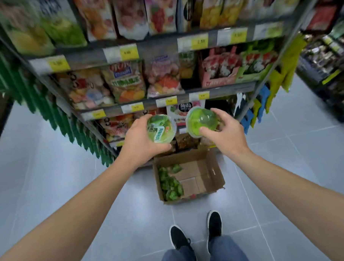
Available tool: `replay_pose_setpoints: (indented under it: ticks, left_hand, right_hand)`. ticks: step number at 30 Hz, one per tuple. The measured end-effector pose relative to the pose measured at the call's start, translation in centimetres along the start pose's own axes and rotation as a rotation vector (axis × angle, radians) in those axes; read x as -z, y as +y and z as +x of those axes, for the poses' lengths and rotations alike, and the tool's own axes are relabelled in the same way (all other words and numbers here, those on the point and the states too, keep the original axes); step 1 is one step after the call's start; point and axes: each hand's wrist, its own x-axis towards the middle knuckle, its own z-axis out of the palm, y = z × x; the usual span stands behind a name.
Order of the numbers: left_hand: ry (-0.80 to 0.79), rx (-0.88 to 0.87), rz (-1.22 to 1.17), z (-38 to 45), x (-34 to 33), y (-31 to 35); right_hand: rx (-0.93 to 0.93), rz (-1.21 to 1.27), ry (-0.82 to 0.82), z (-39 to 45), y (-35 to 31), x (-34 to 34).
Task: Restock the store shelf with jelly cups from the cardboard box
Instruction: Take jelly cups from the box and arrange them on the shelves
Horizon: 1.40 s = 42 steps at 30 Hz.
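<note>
My left hand (141, 139) grips a green jelly cup (160, 129) with its printed lid facing me. My right hand (221, 131) grips a second green jelly cup (201, 121), turned so its clear domed bottom faces me. Both cups are held in front of the lower shelves of the store shelf (146, 103), above the open cardboard box (210, 174) on the floor. Several green jelly cups (170, 184) lie along the box's left side; the right part shows bare cardboard.
The shelves hold fruit-printed snack bags and pink and green boxes, with yellow price tags (129, 52) along the edges. Green packets (54, 115) hang at the unit's left end, yellow and blue ones (264, 104) at its right. My black shoes (195, 234) stand on grey tiles behind the box.
</note>
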Motion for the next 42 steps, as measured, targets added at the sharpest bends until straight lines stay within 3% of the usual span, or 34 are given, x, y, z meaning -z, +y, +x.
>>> replay_pose_setpoints:
  ticks: [12,20,33,42]
  left_hand:
    - [0.24,-0.186,-0.102,1.2,12.6,11.4]
    - [0.391,-0.289,-0.128,5.2,17.5,17.7]
    - [0.636,-0.37,-0.18,15.6,20.2,26.5]
    - [0.616,-0.282,-0.107,20.6,19.5,28.5]
  right_hand:
    - [0.207,0.216,0.155,3.4,-13.8,7.0]
    - [0.33,0.326,0.203,8.9,-19.1,11.0]
    - [0.573,0.201,0.179,17.8,-23.1,16.5]
    - [0.579,0.267,0.132,20.9,-22.3,16.8]
